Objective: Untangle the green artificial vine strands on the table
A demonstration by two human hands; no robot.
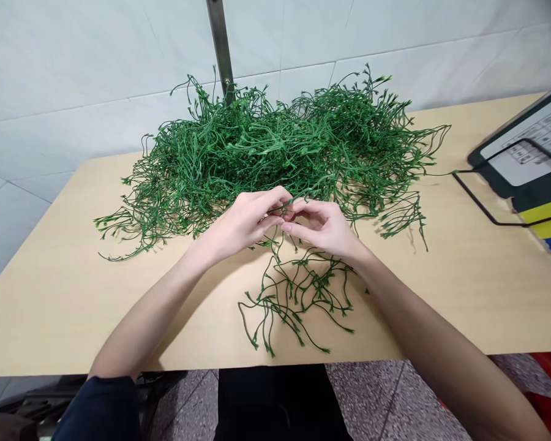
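We have our left hand (252, 220) pinched narrow around green strands (275, 210), and our right hand (324, 228) curled in from the other side, thumb and fingers drawn close so the fingertips meet the left ones; we cannot tell how firmly the right grips, since the contact is partly hidden. The held strands sit mid-surface, just on the near side of a large tangled heap (257, 144), with a smaller loose bunch (303, 291) lying nearer to us. To handle these thin stems well, we would judge it best to pinch lightly at the tips, keep both wrists low and steady, and work them slowly so the forked ends do not snag. Around us, a metal post (219, 40) rises behind the heap at the far side of the surface (73, 294); at the right stand a dark panel with a printed sheet (526, 150) and a black wire frame (480, 205), which a stray strand nearly reaches and could catch on.
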